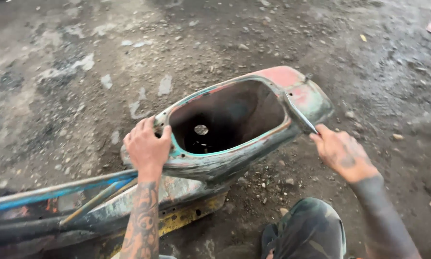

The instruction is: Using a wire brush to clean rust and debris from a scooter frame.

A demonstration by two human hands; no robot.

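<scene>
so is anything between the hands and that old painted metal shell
Nothing visible. The left hand already grips the rim of the worn metal shell at its near-left edge. The right hand holds a thin blade-like tool laid against the shell's right end.

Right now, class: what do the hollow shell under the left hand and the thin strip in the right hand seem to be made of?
The hollow shell looks like painted sheet metal: worn red, teal and white layers, bare grey patches and a thin rolled rim. The thin strip held by the right hand looks like bare metal, narrow, grey and glinting, though plastic trim cannot be ruled out. The left hand grips the shell's rim.
</scene>
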